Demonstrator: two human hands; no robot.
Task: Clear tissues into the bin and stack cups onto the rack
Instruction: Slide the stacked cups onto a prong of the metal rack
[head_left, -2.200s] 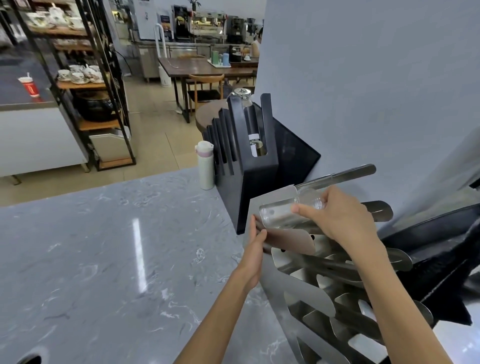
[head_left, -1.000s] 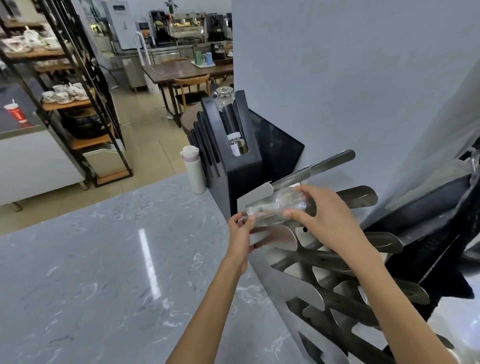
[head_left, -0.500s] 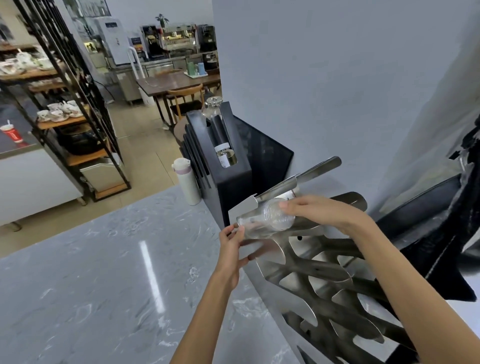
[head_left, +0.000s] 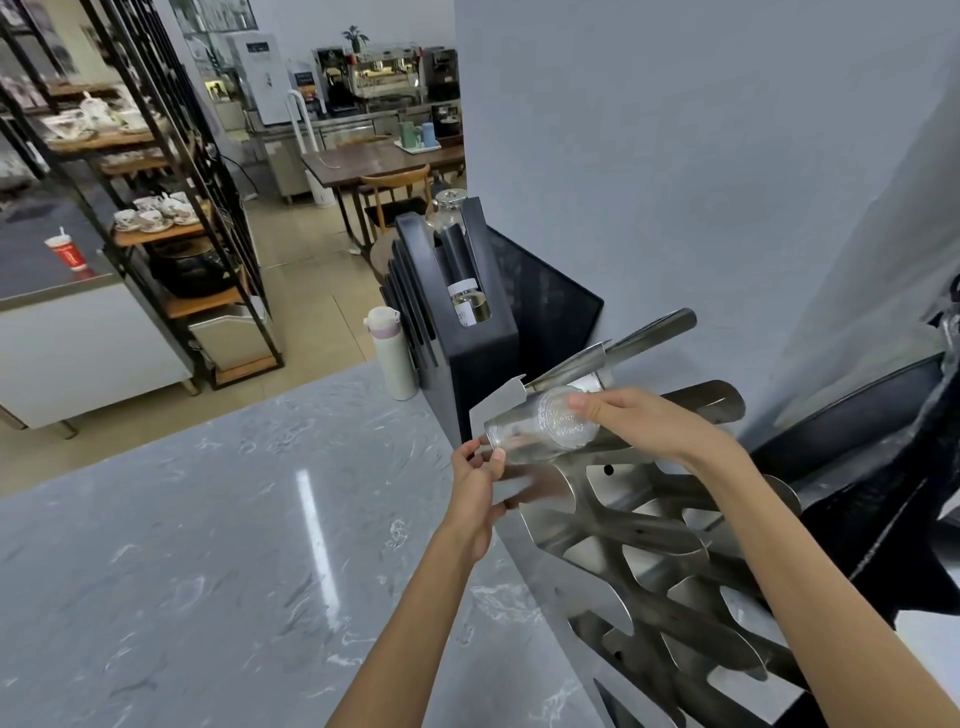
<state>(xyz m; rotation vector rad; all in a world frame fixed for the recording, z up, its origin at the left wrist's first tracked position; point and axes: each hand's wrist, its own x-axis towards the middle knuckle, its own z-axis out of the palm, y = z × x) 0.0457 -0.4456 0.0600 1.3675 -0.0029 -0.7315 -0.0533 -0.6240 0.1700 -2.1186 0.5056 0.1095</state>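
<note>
A clear glass cup (head_left: 537, 427) lies on its side over the top prong of a shiny steel rack (head_left: 623, 525), base facing me. My right hand (head_left: 644, 423) reaches in from the right, fingertips on the cup's base. My left hand (head_left: 475, 480) pinches the cup's rim and the rack's front plate beside it. The rack stands on the grey marble counter (head_left: 218, 545) against the wall, its lower prongs bare. No tissues or bin are in view.
A black holder (head_left: 467, 332) with a small bottle stands just behind the rack. A white and pink flask (head_left: 389, 353) sits at the counter's far edge. Black metal parts (head_left: 883, 467) lie to the right. Shelving with teacups and a dining table stand across the floor.
The cup has slid further onto the top prong. My right hand shifted from wrapping the cup to fingertips on its base. My left hand moved up to the rim.
</note>
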